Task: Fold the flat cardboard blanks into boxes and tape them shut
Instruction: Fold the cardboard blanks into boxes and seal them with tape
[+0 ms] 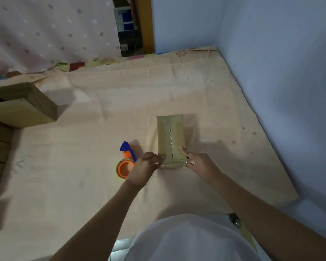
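With the left hand (143, 166) and right hand (197, 162) pressing straight fingers against the near end of the tan cardboard box (171, 141) on the bed, the apparently taped seam may lift if pressure slips.

Open bed sheet (94, 113) fills the frame's centre and lower left. Obstacles: taped box (170, 140) at centre, tape dispenser (126, 162) just left of it, cardboard stack (21, 106) at left edge, wall (280, 72) bounding the right.
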The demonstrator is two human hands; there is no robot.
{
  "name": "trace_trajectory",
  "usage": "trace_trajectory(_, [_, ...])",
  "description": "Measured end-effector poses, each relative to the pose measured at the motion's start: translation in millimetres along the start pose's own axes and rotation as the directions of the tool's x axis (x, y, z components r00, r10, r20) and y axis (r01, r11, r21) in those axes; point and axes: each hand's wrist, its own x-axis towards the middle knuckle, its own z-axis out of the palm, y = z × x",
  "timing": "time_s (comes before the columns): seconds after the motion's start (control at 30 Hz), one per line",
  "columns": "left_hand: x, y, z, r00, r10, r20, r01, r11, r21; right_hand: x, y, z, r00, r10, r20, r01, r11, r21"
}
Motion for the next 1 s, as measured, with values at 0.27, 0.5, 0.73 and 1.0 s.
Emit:
trace_trajectory(0.27, [7.1, -12.7, -12.6, 0.986, 0.113, 0.125, -0.121, 0.991, 0.052, 7.9, 6.8, -6.4, 0.999, -0.025, 0.038, 0.023, 0.999, 0.049])
trace_trajectory(0.5, [0.1, -4.9, 0.3, 0.997, 0.021, 0.081, -0.024, 0.999, 0.046, -2.1, -7.8, 1.6, 1.000, 0.016, 0.025, -0.017, 0.999, 0.051])
trace_trajectory(0.73, [0.8, 3.9, -9.7, 0.982, -0.085, 0.168, 0.082, 0.996, 0.022, 1.2, -13.6, -4.9, 0.999, 0.009, -0.044, -0.003, 0.990, 0.138])
trace_trajectory(1.0, [14.0, 15.2, -6.0, 0.968, -0.178, 0.175, 0.174, 0.984, 0.039, -0.8, -27.2, 2.7, 0.999, 0.036, 0.026, -0.033, 0.993, -0.113])
